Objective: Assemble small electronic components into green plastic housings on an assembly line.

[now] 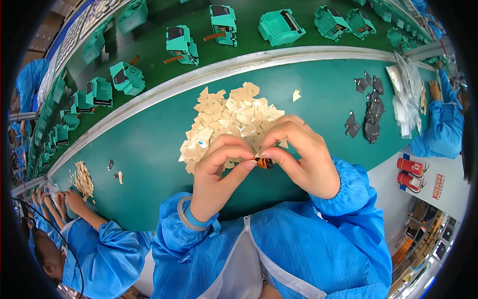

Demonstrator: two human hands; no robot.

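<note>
- No wording can be read anywhere.
- A red-and-white sign (438,186) is seen near two red fire extinguishers (411,166) — its print is too small and blurred to be made out.

From here I see a green bench (149,149) carrying a loose pile (219,117) of cream pieces. Near the pile's right side, one chip (296,95) lies apart. Well right of the pile I make out black parts (373,109), then clear bags (406,94). Left of the pile sit small bits (120,177), and farther left a smaller heap (83,180).
</note>
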